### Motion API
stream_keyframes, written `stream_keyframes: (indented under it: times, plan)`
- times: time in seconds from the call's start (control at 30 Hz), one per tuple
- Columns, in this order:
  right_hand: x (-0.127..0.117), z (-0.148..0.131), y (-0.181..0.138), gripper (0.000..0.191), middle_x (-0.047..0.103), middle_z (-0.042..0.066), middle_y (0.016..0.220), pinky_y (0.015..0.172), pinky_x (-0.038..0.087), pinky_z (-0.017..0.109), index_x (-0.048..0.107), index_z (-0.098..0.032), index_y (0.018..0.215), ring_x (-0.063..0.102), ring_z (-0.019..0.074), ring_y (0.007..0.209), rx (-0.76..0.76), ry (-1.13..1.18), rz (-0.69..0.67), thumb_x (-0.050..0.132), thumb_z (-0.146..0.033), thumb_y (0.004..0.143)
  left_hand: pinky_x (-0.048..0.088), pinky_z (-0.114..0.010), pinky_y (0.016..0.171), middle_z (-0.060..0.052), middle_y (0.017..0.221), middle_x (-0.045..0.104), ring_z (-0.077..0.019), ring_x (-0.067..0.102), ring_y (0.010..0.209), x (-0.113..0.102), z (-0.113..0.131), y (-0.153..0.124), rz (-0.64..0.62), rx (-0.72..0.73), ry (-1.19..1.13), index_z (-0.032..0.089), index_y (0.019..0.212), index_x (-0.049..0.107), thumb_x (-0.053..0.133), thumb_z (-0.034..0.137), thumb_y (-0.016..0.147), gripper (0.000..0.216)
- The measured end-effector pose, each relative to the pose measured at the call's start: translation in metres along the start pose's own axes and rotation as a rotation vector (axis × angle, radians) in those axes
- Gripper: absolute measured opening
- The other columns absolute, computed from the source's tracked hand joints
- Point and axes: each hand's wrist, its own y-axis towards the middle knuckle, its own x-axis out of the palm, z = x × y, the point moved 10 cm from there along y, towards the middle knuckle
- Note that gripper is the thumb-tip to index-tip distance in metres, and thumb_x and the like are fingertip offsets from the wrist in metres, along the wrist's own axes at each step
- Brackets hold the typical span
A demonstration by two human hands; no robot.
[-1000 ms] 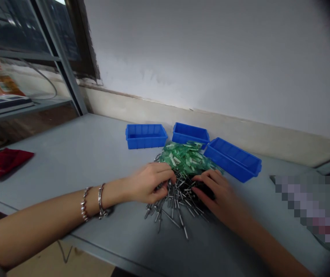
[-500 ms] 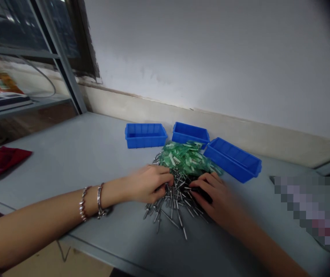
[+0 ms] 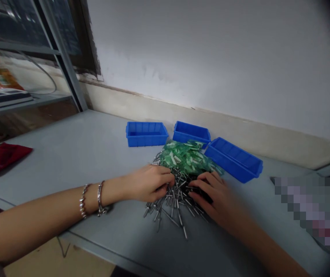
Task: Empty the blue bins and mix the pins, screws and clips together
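A heap of thin silvery metal pins that look like blind rivets (image 3: pixel 178 198) lies on the grey table. Green plastic pieces (image 3: pixel 182 156) with pale parts are heaped against its far side, and small black pieces (image 3: pixel 202 188) show by its right side. At the heap's left edge is my left hand (image 3: pixel 150 182), fingers curled into the pins; what they hold is hidden. My right hand (image 3: pixel 213 192) reaches in from the right, its thumb and fingertips closed round the end of a thin metal rivet. Its other fingers bend over the black pieces.
Three blue bins stand behind the heap: a left bin (image 3: pixel 147 141), a middle bin (image 3: pixel 192 137) and a right bin (image 3: pixel 234 163). A red packet (image 3: pixel 7 157) lies at the table's left. Shelving (image 3: pixel 63 73) rises at the back left, and a blurred-out item (image 3: pixel 312 211) lies at right.
The view has shifted very slightly. Both hands stay at the heap, with only small finger movement.
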Motion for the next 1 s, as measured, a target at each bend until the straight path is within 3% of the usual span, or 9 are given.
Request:
stream_keyframes:
  times: [0.2, 0.33, 0.53, 0.77, 0.87, 1.0]
  plan:
    - [0.008, -0.009, -0.001, 0.03, 0.056, 0.005, 0.1, 0.082, 0.044, 0.041, 0.06, -0.025, 0.101, 0.05, 0.0224, 0.093, -0.014, 0.025, -0.086, 0.068, -0.03, 0.072, 0.043, -0.028, 0.065, -0.004, 0.078, 0.056, -0.017, 0.054, 0.073, -0.002, 0.008, 0.001, -0.031, 0.042, 0.004, 0.017, 0.089, 0.056, 0.05, 0.024, 0.082, 0.012]
    - [0.009, -0.008, -0.001, 0.019, 0.057, 0.006, 0.096, 0.077, 0.044, 0.039, 0.06, -0.022, 0.099, 0.05, 0.0212, 0.088, -0.012, 0.001, -0.083, 0.059, -0.024, 0.08, 0.043, -0.029, 0.065, -0.004, 0.082, 0.056, -0.0182, 0.054, 0.074, 0.002, 0.008, 0.001, -0.059, 0.064, 0.019, 0.017, 0.092, 0.056, 0.056, 0.035, 0.08, 0.022]
    - [0.002, -0.006, 0.0, 0.018, 0.059, 0.006, 0.087, 0.074, 0.044, 0.037, 0.06, -0.021, 0.096, 0.053, 0.0201, 0.083, -0.025, -0.053, 0.013, 0.045, -0.02, 0.087, 0.043, -0.027, 0.068, -0.004, 0.082, 0.057, -0.017, 0.055, 0.075, 0.002, 0.003, 0.001, -0.022, 0.037, 0.018, 0.017, 0.094, 0.056, 0.05, 0.03, 0.086, 0.016]
    - [-0.002, 0.003, -0.001, 0.016, 0.056, 0.008, 0.092, 0.079, 0.042, 0.041, 0.058, -0.021, 0.098, 0.051, 0.0227, 0.089, 0.024, -0.077, 0.055, 0.047, -0.021, 0.087, 0.044, -0.026, 0.067, -0.004, 0.086, 0.057, -0.0157, 0.054, 0.075, 0.003, -0.002, 0.001, -0.004, -0.001, 0.005, 0.017, 0.096, 0.054, 0.046, 0.027, 0.089, 0.015]
    - [-0.006, -0.012, -0.001, 0.018, 0.055, 0.008, 0.095, 0.078, 0.042, 0.041, 0.058, -0.022, 0.101, 0.049, 0.0233, 0.09, -0.049, -0.016, 0.044, 0.052, -0.025, 0.085, 0.043, -0.026, 0.066, -0.004, 0.085, 0.057, -0.0155, 0.054, 0.074, 0.004, -0.003, 0.001, -0.005, 0.0, 0.005, 0.017, 0.095, 0.055, 0.045, 0.026, 0.089, 0.015]
    - [-0.002, -0.053, -0.008, 0.033, 0.054, 0.008, 0.104, 0.076, 0.042, 0.043, 0.055, -0.028, 0.107, 0.048, 0.026, 0.092, -0.178, 0.042, -0.023, 0.062, -0.038, 0.076, 0.043, -0.025, 0.065, -0.004, 0.084, 0.056, -0.0154, 0.053, 0.074, 0.003, -0.002, 0.001, -0.006, 0.005, 0.007, 0.017, 0.093, 0.055, 0.045, 0.025, 0.089, 0.013]
